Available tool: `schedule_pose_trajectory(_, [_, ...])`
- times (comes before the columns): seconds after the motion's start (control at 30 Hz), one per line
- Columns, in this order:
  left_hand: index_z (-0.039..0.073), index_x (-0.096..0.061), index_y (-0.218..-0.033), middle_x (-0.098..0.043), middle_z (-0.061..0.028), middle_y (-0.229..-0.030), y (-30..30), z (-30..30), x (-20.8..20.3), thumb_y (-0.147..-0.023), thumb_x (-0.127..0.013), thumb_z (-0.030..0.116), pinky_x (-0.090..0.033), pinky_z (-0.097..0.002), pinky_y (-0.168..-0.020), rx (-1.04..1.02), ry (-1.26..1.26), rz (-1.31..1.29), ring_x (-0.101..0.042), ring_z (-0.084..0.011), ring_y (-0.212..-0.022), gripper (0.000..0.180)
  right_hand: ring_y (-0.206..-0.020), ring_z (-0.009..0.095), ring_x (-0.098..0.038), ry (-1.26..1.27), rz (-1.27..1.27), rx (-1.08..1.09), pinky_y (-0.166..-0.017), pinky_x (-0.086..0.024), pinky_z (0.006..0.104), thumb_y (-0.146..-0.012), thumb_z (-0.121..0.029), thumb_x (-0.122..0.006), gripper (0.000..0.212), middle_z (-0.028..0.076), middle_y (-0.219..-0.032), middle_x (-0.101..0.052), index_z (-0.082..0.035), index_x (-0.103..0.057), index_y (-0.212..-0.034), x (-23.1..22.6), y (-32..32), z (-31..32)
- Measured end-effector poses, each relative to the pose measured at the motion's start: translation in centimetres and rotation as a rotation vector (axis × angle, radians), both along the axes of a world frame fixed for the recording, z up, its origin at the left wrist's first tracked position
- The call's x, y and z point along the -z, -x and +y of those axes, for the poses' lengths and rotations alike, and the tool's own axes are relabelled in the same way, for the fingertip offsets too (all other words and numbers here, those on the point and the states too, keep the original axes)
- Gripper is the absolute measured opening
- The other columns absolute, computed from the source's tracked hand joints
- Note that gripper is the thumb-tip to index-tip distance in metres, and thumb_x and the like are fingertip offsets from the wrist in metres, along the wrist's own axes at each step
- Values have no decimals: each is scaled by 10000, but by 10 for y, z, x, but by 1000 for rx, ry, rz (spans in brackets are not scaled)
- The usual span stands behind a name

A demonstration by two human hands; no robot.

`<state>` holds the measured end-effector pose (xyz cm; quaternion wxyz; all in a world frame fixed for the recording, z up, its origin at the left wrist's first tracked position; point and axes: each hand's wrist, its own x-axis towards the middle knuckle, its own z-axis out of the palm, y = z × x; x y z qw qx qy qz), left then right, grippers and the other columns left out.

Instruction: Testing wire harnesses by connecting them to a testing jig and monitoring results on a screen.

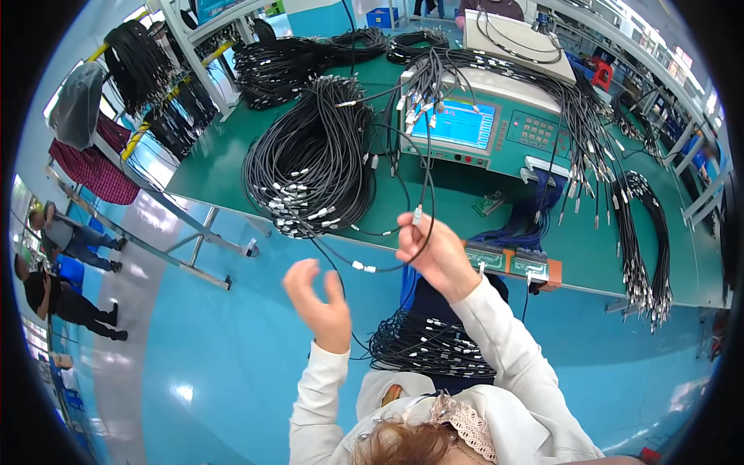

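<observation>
cable coil (310, 155) on table (209, 167), left of tester (508, 159), bundle (426, 341) before person (511, 418)

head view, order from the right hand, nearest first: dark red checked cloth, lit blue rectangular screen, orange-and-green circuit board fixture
1. Orange-and-green circuit board fixture: just right of the right hand
2. Lit blue rectangular screen: ahead of the hand, slightly right
3. Dark red checked cloth: far off to the left

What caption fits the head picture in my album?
Right hand pinches a white cable connector by a green bench; left hand open.
</observation>
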<state>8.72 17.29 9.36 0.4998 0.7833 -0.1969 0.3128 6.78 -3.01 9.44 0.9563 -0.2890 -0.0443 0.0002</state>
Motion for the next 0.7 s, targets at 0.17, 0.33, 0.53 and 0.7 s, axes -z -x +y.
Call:
schedule_pose_trajectory(0.17, [-15, -500, -1133, -556, -115, -1019, -46, 5, 1, -989, -387, 353, -479, -365, -874, 735, 983, 965, -556, -223, -969, 411, -633, 174, -483, -23, 232, 288, -732, -431, 350, -995, -460, -225, 526, 38, -633, -492, -37, -536, -966, -48, 17, 38])
schedule_pose_trajectory(0.33, [-26, -491, -1127, -486, -9, -742, -132, 36, -42, -964, -480, 188, -370, -206, -547, 1032, 1216, 953, -413, -67, -612, 270, -511, 120, -447, 369, -158, 98, -608, -443, 287, -1004, -396, -290, 443, -1, -549, -418, -38, -520, -879, -40, 58, 35])
schedule_pose_trajectory(0.53, [-23, -477, -1106, -293, 15, -614, -188, 88, -110, -982, -423, 149, -188, -229, -422, 738, 1079, 751, -193, -67, -479, 219, -701, 163, -639, 1030, -128, -39, -642, -497, 266, -892, -117, -555, 152, 128, -935, -658, 13, -615, -946, 25, 176, 24])
schedule_pose_trajectory(0.7, [-63, -460, -1120, -329, -32, -709, -241, 203, -77, -990, -346, 76, -240, -249, -490, 864, 1076, 715, -257, -98, -540, 222, -516, 169, -566, 402, 336, 616, -580, -533, 287, -970, -277, -455, 241, 76, -624, -580, -61, -516, -883, 25, 265, -8])
